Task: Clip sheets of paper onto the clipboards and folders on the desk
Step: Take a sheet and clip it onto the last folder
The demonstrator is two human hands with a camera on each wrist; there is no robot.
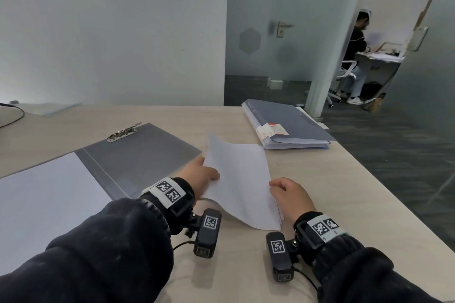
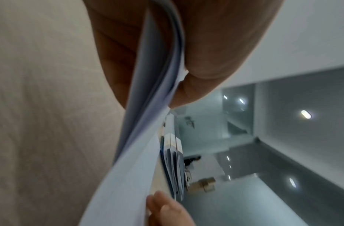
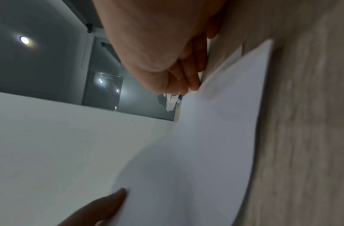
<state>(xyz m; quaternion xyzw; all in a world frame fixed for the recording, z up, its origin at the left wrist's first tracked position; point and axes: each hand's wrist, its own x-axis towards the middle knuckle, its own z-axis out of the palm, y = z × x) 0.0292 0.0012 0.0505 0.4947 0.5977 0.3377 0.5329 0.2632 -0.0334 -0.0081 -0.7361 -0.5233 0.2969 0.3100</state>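
Sheets of paper point(image 1: 240, 179) are held in a thin sheaf just right of the open grey folder point(image 1: 138, 155), their near corner low over the tabletop point(image 1: 320, 179) and their left side lifted and bowed. The left hand point(image 1: 200, 174) is clamped on the sheaf's left edge, thumb on top and fingers point(image 2: 113, 45) beneath, as the left wrist view shows. The right hand point(image 1: 289, 194) is seen at the right edge with its fingers curled against the paper; a pinch seems likely, though the grip is partly hidden.

The sheaf is judged light, limp and slippery between layers, so it would fan or slide unless both long edges are held and squared. The metal clip point(image 1: 124, 132) at the folder's far edge is stiff and would need pressing open.

To the folder's left a white sheet point(image 1: 44, 199) already lies flat. Beyond the sheaf, right of the folder, closed folders point(image 1: 288, 125) are stacked near the tabletop's right edge. Open room lies between the folder and that stack.
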